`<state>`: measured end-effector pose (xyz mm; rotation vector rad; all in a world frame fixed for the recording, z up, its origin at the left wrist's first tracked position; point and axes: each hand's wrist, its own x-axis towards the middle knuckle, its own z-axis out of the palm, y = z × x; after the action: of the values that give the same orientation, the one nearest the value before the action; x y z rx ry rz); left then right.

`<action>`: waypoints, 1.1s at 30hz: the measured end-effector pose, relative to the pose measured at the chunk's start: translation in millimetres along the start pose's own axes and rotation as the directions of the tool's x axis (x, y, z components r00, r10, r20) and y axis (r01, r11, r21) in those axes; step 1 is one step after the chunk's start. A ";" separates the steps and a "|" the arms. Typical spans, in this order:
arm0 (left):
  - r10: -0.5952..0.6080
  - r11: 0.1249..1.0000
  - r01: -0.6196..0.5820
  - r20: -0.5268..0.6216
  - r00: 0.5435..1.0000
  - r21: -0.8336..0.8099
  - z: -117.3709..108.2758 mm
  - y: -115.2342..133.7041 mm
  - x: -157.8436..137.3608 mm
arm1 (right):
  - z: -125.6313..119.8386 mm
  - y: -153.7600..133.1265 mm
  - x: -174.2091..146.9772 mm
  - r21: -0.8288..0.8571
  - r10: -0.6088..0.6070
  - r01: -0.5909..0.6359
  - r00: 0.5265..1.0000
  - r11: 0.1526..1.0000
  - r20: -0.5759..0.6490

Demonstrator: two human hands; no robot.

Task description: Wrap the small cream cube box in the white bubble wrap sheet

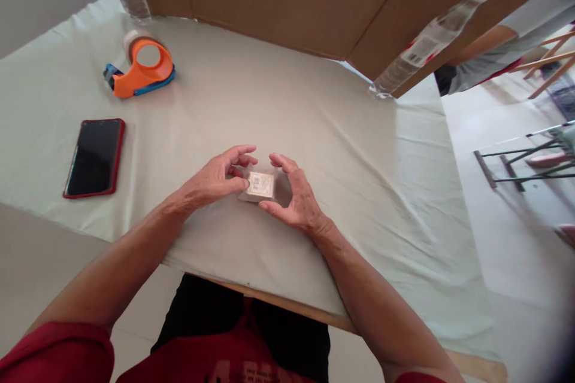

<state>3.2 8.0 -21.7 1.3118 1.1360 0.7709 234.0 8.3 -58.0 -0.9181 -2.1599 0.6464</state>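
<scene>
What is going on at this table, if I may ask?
Someone is handling a small pale box on the cloth-covered table. The left hand has its thumb at the box's edge, while the right hand curves open at the other side. An orange tape dispenser and a dark-screened phone lie off to the left.

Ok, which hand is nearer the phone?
Left. Left hand is right of the phone; right hand is farther right, across the small box.
</scene>
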 end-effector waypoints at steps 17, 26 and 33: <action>0.165 0.944 -0.155 -0.010 0.986 0.292 5.4 -5.0 -1.0 | 6.6 -4.9 -0.7 -0.051 -0.021 0.020 1.000 0.998 -0.012; 0.129 0.977 -0.133 0.035 0.991 0.168 3.8 -4.1 0.3 | 4.0 -9.2 -2.6 -0.170 -0.051 0.039 0.996 0.985 -0.071; 0.130 0.970 -0.136 0.044 0.991 0.204 6.8 -2.4 1.5 | 8.8 -8.9 2.4 -0.359 -0.213 0.165 0.972 0.919 -0.100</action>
<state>9.7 6.8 -25.0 1.5816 1.1357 0.7420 222.4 3.0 -56.8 -0.8867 -2.2402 0.0995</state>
